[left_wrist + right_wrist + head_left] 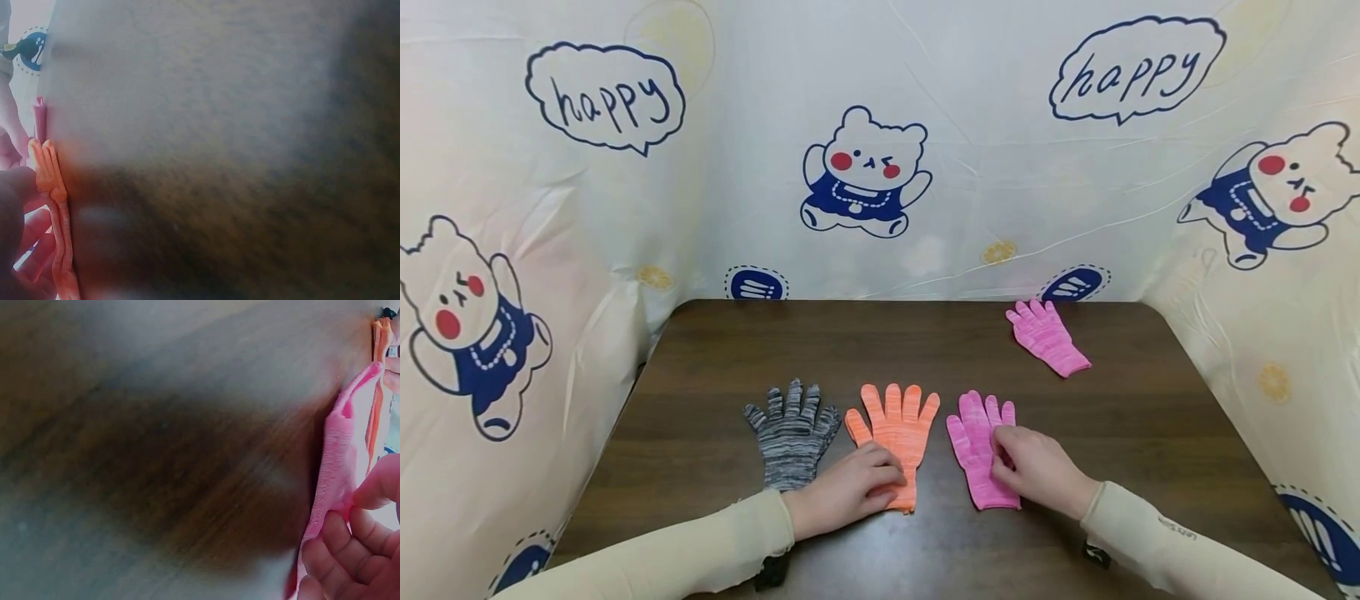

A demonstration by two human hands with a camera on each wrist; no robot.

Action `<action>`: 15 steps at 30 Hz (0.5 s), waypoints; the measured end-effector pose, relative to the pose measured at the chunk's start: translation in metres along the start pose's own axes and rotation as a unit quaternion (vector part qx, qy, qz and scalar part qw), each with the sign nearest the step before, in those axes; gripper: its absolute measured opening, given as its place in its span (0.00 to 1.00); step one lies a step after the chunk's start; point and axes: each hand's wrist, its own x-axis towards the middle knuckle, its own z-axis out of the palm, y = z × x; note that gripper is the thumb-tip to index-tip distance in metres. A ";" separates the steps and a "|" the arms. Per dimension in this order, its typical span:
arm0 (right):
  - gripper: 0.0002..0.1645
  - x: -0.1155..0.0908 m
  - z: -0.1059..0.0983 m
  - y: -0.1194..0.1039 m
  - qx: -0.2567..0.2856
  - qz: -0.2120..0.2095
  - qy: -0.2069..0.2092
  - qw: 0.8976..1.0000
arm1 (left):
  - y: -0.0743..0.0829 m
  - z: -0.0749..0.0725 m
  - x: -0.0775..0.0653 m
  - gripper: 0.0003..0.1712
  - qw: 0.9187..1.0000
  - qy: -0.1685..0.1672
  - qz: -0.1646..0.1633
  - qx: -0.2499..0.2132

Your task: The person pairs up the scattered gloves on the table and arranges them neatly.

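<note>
In the head view my left hand [853, 490] rests on the lower part of an orange knit glove [901, 433], its fingers bent loosely over the palm and cuff. The left wrist view shows these fingertips touching the orange fabric from above. Toward the right, my right hand [1041, 468] pinches the right side of a pink glove [976, 450]. Its thumb and curled fingers meet at the pink fabric [337, 456] in the right wrist view. A grey-and-black striped glove [792, 442] lies left of the orange one, its cuff partly hidden by my left forearm.
A second pink glove [1049, 337] lies tilted near the back right edge of the brown wooden table [887, 342]. Behind and at both sides hangs a pale printed curtain [865, 67] with cartoon bears.
</note>
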 end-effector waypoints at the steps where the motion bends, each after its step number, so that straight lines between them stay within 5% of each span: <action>1: 0.14 0.000 0.000 -0.001 0.001 0.000 0.001 1.000 | 0.000 0.000 0.000 0.10 1.000 0.002 0.002 0.002; 8: 0.09 0.003 0.000 -0.003 -0.002 -0.001 0.018 1.000 | 0.000 -0.001 -0.001 0.09 1.000 0.007 0.010 0.007; 15: 0.21 0.006 0.001 0.000 -0.003 -0.010 -0.008 1.000 | 0.000 -0.001 -0.001 0.09 1.000 0.013 0.020 0.004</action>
